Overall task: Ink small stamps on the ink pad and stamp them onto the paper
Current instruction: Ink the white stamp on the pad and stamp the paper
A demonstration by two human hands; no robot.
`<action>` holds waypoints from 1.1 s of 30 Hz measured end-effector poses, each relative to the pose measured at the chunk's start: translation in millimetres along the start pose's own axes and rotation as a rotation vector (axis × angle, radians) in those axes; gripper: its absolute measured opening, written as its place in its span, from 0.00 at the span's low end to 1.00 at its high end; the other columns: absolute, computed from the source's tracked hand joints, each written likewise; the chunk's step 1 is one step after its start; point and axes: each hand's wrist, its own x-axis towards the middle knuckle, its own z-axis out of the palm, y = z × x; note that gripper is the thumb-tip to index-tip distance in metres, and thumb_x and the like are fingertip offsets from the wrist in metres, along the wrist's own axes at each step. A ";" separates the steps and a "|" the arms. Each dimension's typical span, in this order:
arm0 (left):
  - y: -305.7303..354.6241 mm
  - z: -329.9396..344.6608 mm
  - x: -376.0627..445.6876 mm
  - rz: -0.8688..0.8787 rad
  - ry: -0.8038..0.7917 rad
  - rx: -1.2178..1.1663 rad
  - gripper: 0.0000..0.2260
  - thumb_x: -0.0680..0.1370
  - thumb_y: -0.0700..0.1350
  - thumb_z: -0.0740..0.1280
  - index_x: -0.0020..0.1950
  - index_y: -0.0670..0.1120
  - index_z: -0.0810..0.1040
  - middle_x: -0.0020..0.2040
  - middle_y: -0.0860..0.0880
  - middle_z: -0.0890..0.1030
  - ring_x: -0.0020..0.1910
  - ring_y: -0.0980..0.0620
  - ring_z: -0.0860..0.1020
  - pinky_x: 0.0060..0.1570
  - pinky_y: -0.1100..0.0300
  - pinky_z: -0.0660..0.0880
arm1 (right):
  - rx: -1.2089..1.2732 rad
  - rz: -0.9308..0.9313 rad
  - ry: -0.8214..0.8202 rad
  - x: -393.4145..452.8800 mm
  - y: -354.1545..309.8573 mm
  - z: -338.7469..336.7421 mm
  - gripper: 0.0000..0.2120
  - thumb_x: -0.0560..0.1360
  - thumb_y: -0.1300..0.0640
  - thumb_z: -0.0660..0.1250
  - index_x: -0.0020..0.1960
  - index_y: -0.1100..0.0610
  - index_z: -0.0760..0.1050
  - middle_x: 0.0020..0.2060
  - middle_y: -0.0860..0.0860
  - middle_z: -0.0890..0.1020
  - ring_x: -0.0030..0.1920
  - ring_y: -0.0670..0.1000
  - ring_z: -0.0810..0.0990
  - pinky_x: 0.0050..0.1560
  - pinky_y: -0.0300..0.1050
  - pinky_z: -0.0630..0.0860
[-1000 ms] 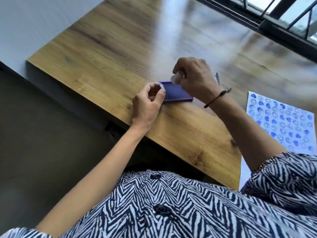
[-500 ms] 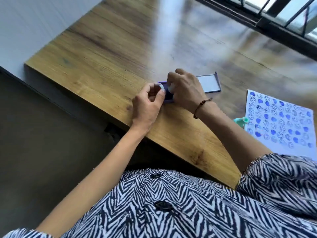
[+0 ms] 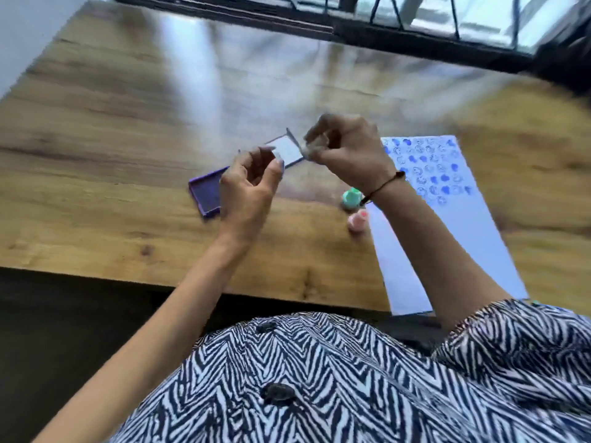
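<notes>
The purple ink pad (image 3: 204, 196) lies open on the wooden table, its pale lid (image 3: 287, 150) folded back behind it. My left hand (image 3: 249, 183) hovers over the pad's right part, fingers curled, pinching what looks like a small pale stamp (image 3: 280, 164) at the thumb tip; blur hides the detail. My right hand (image 3: 348, 151) is raised just right of the lid and grips a pale stamp (image 3: 315, 148) in its fingertips. The white paper (image 3: 447, 238) lies to the right, its far part covered with blue prints (image 3: 428, 167).
A green stamp (image 3: 351, 198) and a pink stamp (image 3: 358, 220) stand on the table by the paper's left edge, under my right wrist. The table's near edge (image 3: 192, 282) runs just before my body. A dark window frame (image 3: 383, 33) borders the far side.
Both hands have lifted off the ink pad. My right hand has moved right, toward the paper, with its stamp. The view has swung, so the pad's base now shows.
</notes>
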 end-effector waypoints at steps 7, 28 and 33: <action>23.1 102.0 -41.6 0.126 -0.575 0.075 0.12 0.73 0.43 0.64 0.56 0.45 0.75 0.48 0.44 0.80 0.45 0.53 0.78 0.46 0.60 0.75 | 0.077 0.315 0.285 -43.5 91.3 -89.2 0.08 0.66 0.66 0.68 0.41 0.55 0.76 0.31 0.52 0.79 0.29 0.42 0.75 0.38 0.47 0.75; -24.4 171.6 -59.8 0.289 -0.855 0.430 0.11 0.77 0.36 0.59 0.59 0.36 0.71 0.56 0.36 0.75 0.55 0.42 0.73 0.54 0.62 0.64 | -0.510 0.425 0.206 -61.8 162.8 -99.8 0.08 0.69 0.64 0.63 0.46 0.57 0.78 0.48 0.61 0.79 0.49 0.62 0.78 0.47 0.50 0.74; -25.6 171.3 -60.3 0.298 -0.860 0.425 0.11 0.76 0.36 0.59 0.58 0.36 0.71 0.55 0.36 0.75 0.54 0.42 0.73 0.54 0.62 0.64 | -0.559 0.419 0.190 -62.5 163.2 -97.6 0.07 0.70 0.64 0.64 0.46 0.57 0.77 0.50 0.61 0.79 0.49 0.62 0.78 0.47 0.50 0.75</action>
